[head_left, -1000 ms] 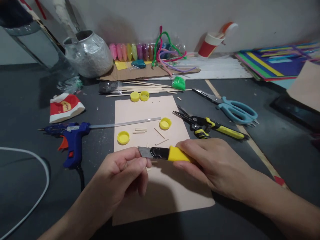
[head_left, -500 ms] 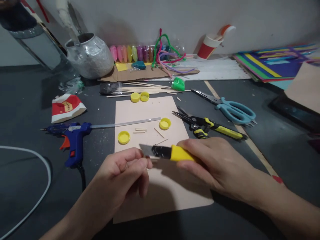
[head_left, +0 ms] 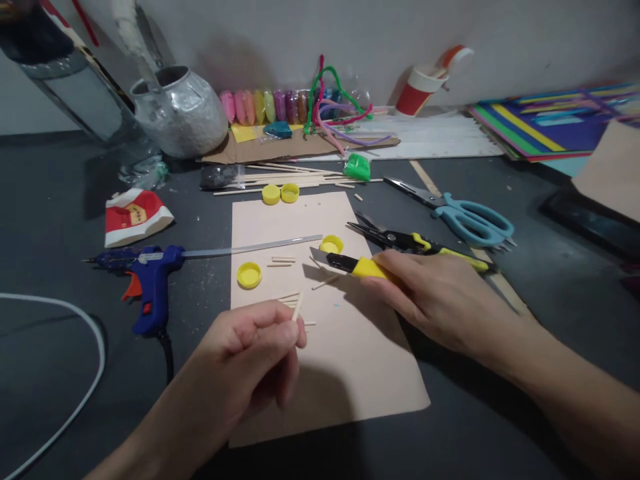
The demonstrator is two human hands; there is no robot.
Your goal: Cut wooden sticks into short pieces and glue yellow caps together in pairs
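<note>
Pinching a stick (head_left: 298,306) in the left hand (head_left: 255,350), gripping a knife (head_left: 346,263) in the right hand (head_left: 433,293); possibly risking a cut thumb (head_left: 280,339) from any slip of the blade (head_left: 320,255).

1. On the dark grey worktop (head_left: 60,253) lies a pale beige rectangular paper sheet (head_left: 345,333).
2. Above the sheet's left part, the person's left grip (head_left: 250,353) pinches a short, thin, pale wooden stick (head_left: 297,307), tilted.
3. Above the sheet's right part, the right grip (head_left: 435,307) holds a yellow-and-black utility knife (head_left: 367,268), its metal blade apart from the stick.
4. On the sheet lie round yellow plastic caps (head_left: 249,275) and more sticks (head_left: 281,259).
5. Left of the sheet: a blue plastic glue gun (head_left: 155,287).
6. Right of it: teal-handled metal scissors (head_left: 470,220).
</note>
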